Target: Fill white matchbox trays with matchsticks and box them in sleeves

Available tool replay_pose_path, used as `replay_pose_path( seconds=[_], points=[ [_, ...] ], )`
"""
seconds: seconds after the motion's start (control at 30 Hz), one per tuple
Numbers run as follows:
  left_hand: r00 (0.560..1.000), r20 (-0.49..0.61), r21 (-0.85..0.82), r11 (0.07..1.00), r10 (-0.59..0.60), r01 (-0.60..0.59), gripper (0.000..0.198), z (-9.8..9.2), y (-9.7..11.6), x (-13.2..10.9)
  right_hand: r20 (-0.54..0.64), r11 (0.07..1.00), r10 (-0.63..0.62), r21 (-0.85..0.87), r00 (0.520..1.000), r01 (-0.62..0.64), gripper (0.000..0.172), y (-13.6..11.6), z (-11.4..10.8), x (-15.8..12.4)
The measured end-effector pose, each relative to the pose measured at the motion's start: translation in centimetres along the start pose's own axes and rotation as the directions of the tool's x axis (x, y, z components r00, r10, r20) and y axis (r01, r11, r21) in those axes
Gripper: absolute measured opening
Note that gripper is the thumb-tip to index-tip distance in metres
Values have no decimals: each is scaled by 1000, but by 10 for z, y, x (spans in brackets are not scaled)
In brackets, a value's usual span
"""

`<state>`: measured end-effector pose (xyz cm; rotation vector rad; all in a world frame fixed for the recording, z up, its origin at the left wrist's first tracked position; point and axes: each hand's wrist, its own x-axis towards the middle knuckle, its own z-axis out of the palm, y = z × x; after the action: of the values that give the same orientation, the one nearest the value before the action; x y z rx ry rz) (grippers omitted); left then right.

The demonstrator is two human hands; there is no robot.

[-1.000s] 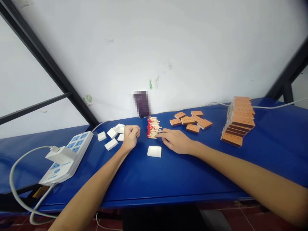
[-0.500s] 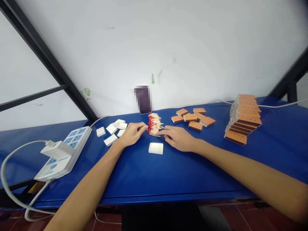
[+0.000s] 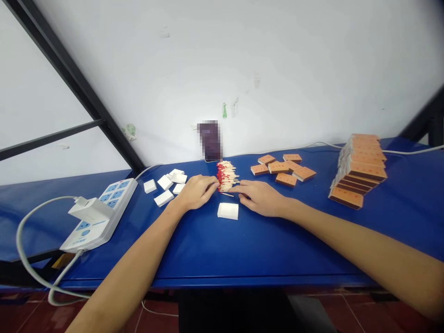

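The pile of matches (image 3: 227, 176) lies at the centre of the frame on the blue worktop (image 3: 215, 249). The left hand (image 3: 196, 193) has its fingers bunched against the pile's left edge, but I cannot tell whether they pinch a match. The right hand (image 3: 260, 198) lies flat with its fingers apart, tips at the pile's lower right. A white box tray (image 3: 228, 211) sits just below, between the two hands.

You see a power strip (image 3: 100, 215) at the desk's (image 3: 243, 249) left edge and stacked orange boxes (image 3: 359, 171) near its right edge.
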<state>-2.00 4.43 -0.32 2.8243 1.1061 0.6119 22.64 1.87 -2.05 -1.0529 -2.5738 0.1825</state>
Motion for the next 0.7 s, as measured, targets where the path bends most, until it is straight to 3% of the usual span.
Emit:
replay_pose_path(
  seconds=[0.17, 0.3, 0.43, 0.7],
  points=[
    [997, -38, 171, 983, -65, 71, 27, -1, -4, 3, 15, 1000, 0, -5, 1000, 0, 45, 0, 0, 1],
    [988, 12, 30, 988, -154, 154, 28, 1, -4, 1, 32, 1000, 2, -13, 999, -1, 44, 1, 1, 1],
    [971, 89, -131, 964, -221, 231, 11, 3, -1, -2, 5, 1000, 22, 19, 1000, -22, 47, 0, 1, 1],
    [968, 95, -166, 955, -231, 244, 5, 4, -3, -1, 24, 999, 43, 1, 999, -44, 42, -4, -5, 1]
  ],
)
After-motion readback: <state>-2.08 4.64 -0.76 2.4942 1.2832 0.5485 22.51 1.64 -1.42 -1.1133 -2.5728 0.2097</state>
